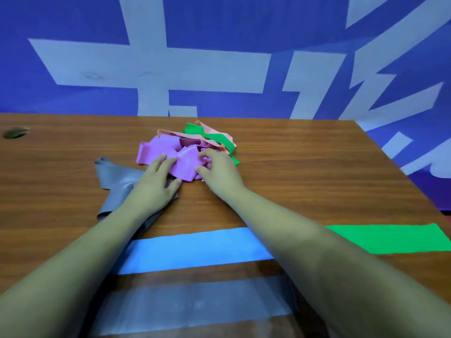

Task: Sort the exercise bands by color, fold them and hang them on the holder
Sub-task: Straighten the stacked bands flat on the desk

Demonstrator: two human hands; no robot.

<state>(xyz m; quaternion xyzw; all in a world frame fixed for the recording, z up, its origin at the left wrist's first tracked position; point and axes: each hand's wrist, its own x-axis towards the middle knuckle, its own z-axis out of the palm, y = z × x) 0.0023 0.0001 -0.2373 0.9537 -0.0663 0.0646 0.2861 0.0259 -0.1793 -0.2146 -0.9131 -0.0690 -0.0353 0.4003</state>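
Flat grey band (pixel 195 303) lies nearest; left grip (pixel 153 186) rests flat-fingered, right grip (pixel 219 174) pinches crumpled glossy purple band (pixel 185 163).

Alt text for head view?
Left hand rests on and right hand pinches a crumpled purple rubber band in a tangled multicoloured pile on a brown wooden table; flat blue band, flat green band and flat grey band lie nearer.

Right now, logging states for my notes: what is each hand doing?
Left hand: open, fingers resting on the crumpled purple rubber exercise band.
Right hand: curled fingers pinch that same purple band.
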